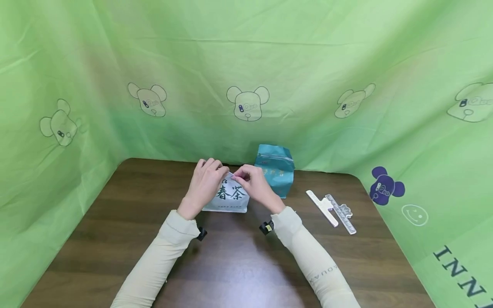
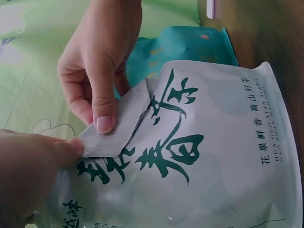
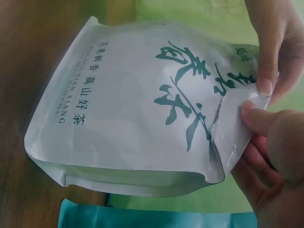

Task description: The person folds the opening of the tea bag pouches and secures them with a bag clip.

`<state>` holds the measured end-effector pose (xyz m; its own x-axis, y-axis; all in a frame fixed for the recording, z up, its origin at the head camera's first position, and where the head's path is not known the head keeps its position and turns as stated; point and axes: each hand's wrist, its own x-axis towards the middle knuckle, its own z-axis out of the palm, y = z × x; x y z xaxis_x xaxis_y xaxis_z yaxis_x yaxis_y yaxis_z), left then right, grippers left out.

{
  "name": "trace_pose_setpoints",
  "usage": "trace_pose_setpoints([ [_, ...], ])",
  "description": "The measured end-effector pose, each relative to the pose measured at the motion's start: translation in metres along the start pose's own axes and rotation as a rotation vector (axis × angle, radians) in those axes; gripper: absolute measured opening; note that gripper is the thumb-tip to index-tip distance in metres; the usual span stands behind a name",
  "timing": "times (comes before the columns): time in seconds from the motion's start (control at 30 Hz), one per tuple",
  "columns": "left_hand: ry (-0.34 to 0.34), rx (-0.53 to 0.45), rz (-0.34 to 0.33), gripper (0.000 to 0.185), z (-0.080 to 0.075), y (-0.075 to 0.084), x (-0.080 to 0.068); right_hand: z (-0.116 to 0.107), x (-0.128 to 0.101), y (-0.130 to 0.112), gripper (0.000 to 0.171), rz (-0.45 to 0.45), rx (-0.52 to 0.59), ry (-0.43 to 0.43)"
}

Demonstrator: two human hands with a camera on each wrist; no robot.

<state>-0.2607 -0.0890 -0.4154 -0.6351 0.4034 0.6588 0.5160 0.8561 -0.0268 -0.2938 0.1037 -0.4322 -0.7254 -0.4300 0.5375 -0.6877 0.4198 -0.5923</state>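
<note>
Even, bright, diffuse lighting; a soft sheen on the worktop [image 1: 239,261] near the viewer. Head view bows outward at its edges. Wrist views are sharp, near skin slightly blurred.

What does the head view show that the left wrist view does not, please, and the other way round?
Only the head view shows the two white plastic clips lying on the dark brown wooden table, and both cream sleeves. Only the left wrist view shows the torn strip folded down from the top of the pouch. Both show the white foil tea pouch with green characters, the teal bag behind it, and left hand and right hand pinching the pouch top.
</note>
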Motion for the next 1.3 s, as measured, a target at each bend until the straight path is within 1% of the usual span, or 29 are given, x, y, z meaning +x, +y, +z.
trace_pose_setpoints([
  [0.1, 0.037, 0.031, -0.016, 0.009, 0.001, 0.003, -0.001, -0.002, -0.001, 0.003, 0.006, 0.007, 0.009, -0.008],
  [0.17, 0.058, 0.033, -0.027, 0.008, 0.002, 0.004, -0.001, -0.002, -0.001, 0.004, 0.005, 0.003, 0.013, -0.012],
  [0.3, 0.084, -0.003, -0.047, 0.006, 0.006, 0.004, -0.003, -0.001, -0.001, 0.005, 0.004, 0.002, 0.040, -0.005],
  [0.47, 0.099, -0.016, -0.040, 0.006, 0.008, 0.004, -0.006, 0.004, -0.003, 0.005, 0.005, 0.030, 0.120, 0.022],
  [0.57, 0.104, -0.012, -0.026, 0.007, 0.008, 0.005, -0.006, 0.007, -0.003, 0.005, 0.006, 0.020, 0.163, 0.043],
  [0.7, 0.115, 0.000, -0.021, 0.006, 0.008, 0.004, -0.005, 0.008, 0.001, 0.003, 0.007, 0.013, 0.161, 0.052],
  [0.8, 0.124, -0.003, -0.024, 0.006, 0.008, 0.003, -0.006, 0.008, 0.003, 0.000, 0.007, 0.029, 0.137, 0.043],
  [0.9, 0.129, -0.018, -0.028, 0.007, 0.009, 0.002, -0.006, 0.003, 0.005, -0.015, 0.005, 0.018, 0.130, 0.041],
  [1.03, 0.133, -0.033, -0.039, 0.009, 0.010, 0.002, -0.006, 0.002, 0.005, -0.013, 0.006, -0.008, 0.142, 0.047],
  [1.13, 0.138, -0.042, -0.048, 0.009, 0.010, 0.002, -0.007, 0.006, 0.005, 0.002, 0.008, -0.025, 0.151, 0.047],
  [1.3, 0.158, -0.071, -0.056, 0.010, 0.010, 0.001, -0.007, 0.006, 0.006, 0.005, 0.008, -0.063, 0.151, 0.056],
])
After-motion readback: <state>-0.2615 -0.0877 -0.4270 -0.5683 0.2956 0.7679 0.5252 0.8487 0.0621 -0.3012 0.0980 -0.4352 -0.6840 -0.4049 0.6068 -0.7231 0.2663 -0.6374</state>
